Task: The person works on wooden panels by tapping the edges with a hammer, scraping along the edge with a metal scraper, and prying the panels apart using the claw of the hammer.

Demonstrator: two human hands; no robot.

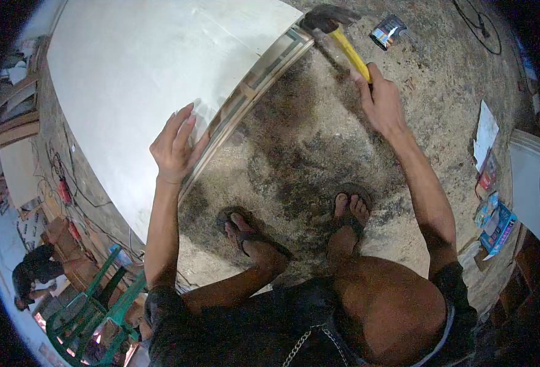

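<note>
1. While the left hand (175, 147) rests unclenched on the white panel (153, 67), left of centre, the right hand (381, 105) grips the yellow-handled hammer (347, 49), upper right.
2. The blurred hammer head overlaps the panel's top-centre corner; contact is unclear.
3. Upper right, a can (387, 32) sits on the floor (429, 122).

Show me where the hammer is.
In the head view, the hammer is near the top, right of centre: handle in the right fingers, head by the corner of the white panel.
</note>
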